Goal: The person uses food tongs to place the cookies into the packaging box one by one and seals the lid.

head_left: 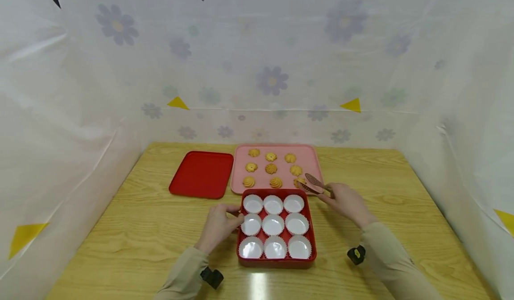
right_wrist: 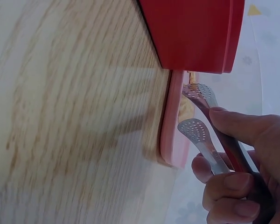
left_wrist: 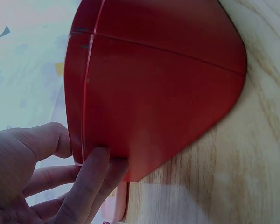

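A red square box (head_left: 277,263) holds several white fluted paper cups (head_left: 273,224) in rows, with nothing in them. My left hand (head_left: 218,226) grips its left wall, thumb at the rim and fingers against the outside, as the left wrist view shows. In my right hand (head_left: 348,202) is a pair of metal tongs (right_wrist: 226,142) with perforated tips, spread apart. These tips reach over the front right corner of a pink tray (head_left: 263,159), around a piped cookie (head_left: 298,181). Part of that cookie is hidden behind the tongs.
Several other golden cookies (head_left: 271,169) lie in rows on the pink tray, directly behind the box. Left of it, a flat red lid or tray (head_left: 201,175) lies on the wooden table (head_left: 152,228). White flowered sheeting (head_left: 273,81) encloses the back and sides.
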A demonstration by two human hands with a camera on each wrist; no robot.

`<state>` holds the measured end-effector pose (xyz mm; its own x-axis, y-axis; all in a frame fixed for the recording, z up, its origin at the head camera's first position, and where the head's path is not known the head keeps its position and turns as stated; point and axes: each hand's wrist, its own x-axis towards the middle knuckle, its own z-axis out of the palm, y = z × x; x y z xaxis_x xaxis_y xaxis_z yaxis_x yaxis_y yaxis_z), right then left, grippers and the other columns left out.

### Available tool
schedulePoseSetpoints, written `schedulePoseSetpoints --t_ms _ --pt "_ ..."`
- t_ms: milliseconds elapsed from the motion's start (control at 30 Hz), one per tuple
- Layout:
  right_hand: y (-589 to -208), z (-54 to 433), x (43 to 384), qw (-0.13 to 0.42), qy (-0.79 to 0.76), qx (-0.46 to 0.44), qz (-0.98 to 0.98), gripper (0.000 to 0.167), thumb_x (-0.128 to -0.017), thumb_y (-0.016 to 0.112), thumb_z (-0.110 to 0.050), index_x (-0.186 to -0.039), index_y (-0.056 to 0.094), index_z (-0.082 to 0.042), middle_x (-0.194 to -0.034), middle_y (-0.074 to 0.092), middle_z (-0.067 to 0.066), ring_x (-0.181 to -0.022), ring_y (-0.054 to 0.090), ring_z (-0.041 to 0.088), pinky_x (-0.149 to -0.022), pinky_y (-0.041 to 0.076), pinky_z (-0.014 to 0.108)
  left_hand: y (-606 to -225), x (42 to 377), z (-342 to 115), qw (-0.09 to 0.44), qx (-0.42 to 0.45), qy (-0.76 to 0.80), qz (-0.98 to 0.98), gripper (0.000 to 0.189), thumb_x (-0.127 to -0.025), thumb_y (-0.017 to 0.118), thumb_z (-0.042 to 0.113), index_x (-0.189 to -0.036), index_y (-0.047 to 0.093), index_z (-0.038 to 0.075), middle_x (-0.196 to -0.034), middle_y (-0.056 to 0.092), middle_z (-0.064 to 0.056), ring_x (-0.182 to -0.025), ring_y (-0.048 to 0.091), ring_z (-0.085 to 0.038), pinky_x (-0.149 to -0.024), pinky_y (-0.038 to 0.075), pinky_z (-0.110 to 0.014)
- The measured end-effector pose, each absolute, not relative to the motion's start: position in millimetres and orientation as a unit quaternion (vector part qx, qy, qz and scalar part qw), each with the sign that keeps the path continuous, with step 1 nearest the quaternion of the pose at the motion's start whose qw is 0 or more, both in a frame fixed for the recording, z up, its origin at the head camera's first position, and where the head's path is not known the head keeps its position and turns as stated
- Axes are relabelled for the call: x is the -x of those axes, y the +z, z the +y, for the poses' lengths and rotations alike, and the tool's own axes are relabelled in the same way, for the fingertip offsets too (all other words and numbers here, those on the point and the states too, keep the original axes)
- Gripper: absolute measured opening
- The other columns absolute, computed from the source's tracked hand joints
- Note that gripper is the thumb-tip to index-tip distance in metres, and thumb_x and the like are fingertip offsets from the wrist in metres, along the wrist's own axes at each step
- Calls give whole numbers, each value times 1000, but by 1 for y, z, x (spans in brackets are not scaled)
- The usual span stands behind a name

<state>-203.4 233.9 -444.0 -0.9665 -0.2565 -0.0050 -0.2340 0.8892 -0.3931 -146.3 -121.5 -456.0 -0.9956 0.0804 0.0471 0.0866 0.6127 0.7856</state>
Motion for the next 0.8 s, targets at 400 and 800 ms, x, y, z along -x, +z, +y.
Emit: schedulePoseSetpoints --t_ms 400,800 --pt "-445 228 205 35 -191 112 974 26 -96 66 -29 -95 68 -3 -66 54 3 -55 45 14 -48 35 28 -456 146 -121 -2 47 -439 -897 30 -82 72 8 -110 76 -4 -110 76 -18 -69 56 -13 -56 43 -18" --pt "-444 222 209 51 -179 98 978 25 -95 66 -30 -87 65 -7 -68 53 3 -58 47 15 -50 36 28 -456 146 -121 0 45 -435 -899 31 -82 73 8 -110 76 -3 -110 76 -18 -67 53 -13 -55 40 -19"
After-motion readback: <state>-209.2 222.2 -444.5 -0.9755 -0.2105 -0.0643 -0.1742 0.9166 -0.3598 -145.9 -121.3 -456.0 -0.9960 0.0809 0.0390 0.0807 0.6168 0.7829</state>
